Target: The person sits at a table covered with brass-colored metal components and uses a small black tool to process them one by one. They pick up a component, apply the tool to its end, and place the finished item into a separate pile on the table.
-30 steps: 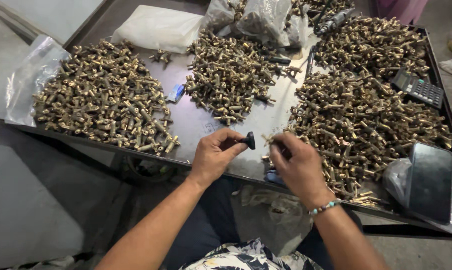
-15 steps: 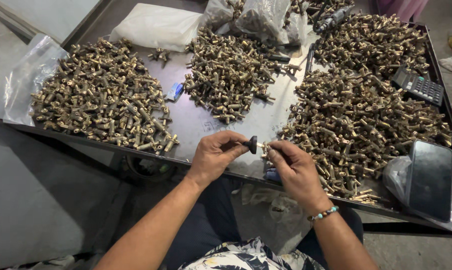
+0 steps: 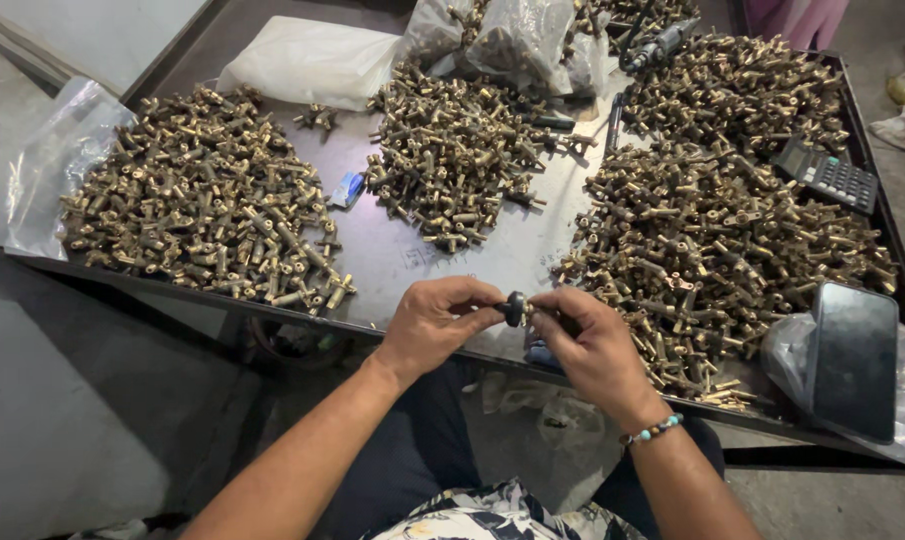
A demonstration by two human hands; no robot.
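My left hand pinches a small black round knob between thumb and fingers, just above the near edge of the dark metal table. My right hand meets it from the right, fingers closed on a small brass fitting that is mostly hidden by them and touches the knob. A beaded bracelet sits on my right wrist. The nearest heap of brass fittings lies just right of my right hand.
Two more brass heaps lie at the left and centre, another at the far right. Clear plastic bags, a white bag, a calculator, a black phone and a small blue item are on the table.
My hands have come together: the right hand left the heap's edge with a fitting and moved left against the black knob held by the left hand.
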